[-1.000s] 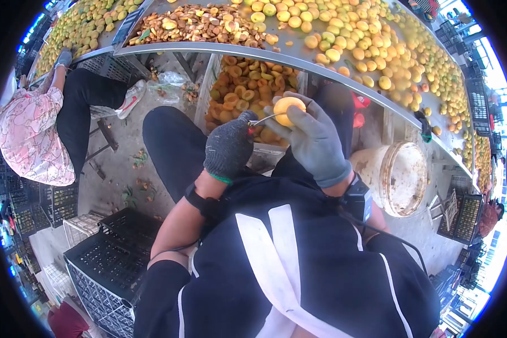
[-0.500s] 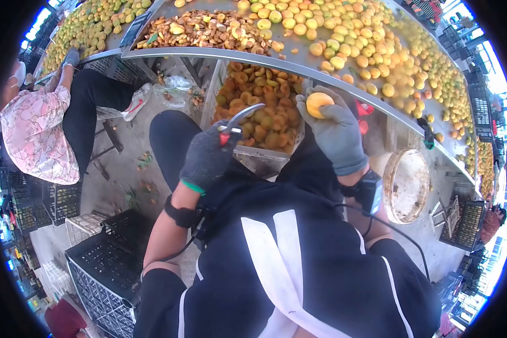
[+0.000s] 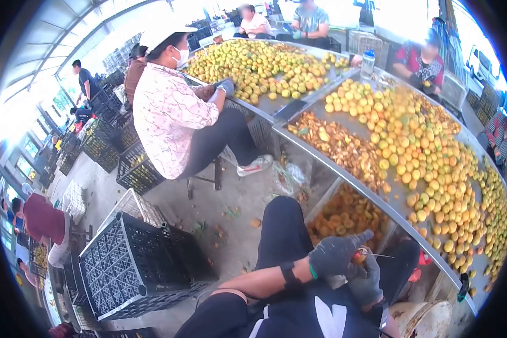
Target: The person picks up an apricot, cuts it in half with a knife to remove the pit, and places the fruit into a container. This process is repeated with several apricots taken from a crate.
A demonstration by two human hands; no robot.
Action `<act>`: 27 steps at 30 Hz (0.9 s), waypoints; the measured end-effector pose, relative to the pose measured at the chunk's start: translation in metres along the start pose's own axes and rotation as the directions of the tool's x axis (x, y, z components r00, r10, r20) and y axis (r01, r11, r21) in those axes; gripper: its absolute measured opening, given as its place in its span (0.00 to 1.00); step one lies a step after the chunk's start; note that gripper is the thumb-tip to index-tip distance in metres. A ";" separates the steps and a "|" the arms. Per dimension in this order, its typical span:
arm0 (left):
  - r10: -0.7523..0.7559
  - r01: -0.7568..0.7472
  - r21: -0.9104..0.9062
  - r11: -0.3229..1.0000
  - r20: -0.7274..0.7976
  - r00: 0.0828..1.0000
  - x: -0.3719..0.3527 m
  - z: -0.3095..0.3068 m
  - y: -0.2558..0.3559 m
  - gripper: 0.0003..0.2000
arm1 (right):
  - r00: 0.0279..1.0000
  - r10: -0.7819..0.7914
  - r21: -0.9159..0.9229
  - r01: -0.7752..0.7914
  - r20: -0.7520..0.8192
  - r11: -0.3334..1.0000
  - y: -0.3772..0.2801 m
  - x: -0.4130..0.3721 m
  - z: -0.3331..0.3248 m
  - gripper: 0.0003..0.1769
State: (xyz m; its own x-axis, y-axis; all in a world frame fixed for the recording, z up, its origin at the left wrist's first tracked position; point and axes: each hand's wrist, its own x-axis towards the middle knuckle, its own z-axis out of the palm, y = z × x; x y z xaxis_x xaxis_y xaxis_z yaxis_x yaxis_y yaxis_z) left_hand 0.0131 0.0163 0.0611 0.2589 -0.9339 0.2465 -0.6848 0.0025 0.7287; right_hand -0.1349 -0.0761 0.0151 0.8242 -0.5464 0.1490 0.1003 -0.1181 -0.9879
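Observation:
My left hand, in a dark glove with a green cuff, is closed around a small knife, its forefinger stretched along the top. The thin knife blade points right, and a red-orange patch shows at its base. Right against it is my right hand, in a grey glove with its fingers curled. What my right hand holds is hidden behind the fingers, and I cannot tell what it is. Both hands are over my lap, close to a crate of halved apricots under the table edge.
A metal-edged table carries whole apricots and a heap of pits. A person in a pink patterned shirt sits at the adjoining table. Black crates stand at my left, a white bucket at my right.
The view has swung left, bringing the neighbouring person and the crates further in. My hands, apart before with the knife in the left and an apricot in the right, are now together.

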 end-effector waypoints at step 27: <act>-0.531 0.505 -0.188 0.843 -0.138 0.836 0.097 0.079 -0.162 0.26 | 0.933 0.351 0.912 -0.212 0.081 0.352 0.008 0.030 -0.031 0.18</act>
State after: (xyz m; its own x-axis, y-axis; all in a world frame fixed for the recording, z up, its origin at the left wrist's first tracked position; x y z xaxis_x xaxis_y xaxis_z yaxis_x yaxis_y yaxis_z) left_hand 0.0954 -0.1028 -0.0840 0.6744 -0.7325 -0.0930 -0.3182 -0.4020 0.8586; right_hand -0.1266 -0.1190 0.0125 0.8493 -0.4840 -0.2109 0.3690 0.8299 -0.4184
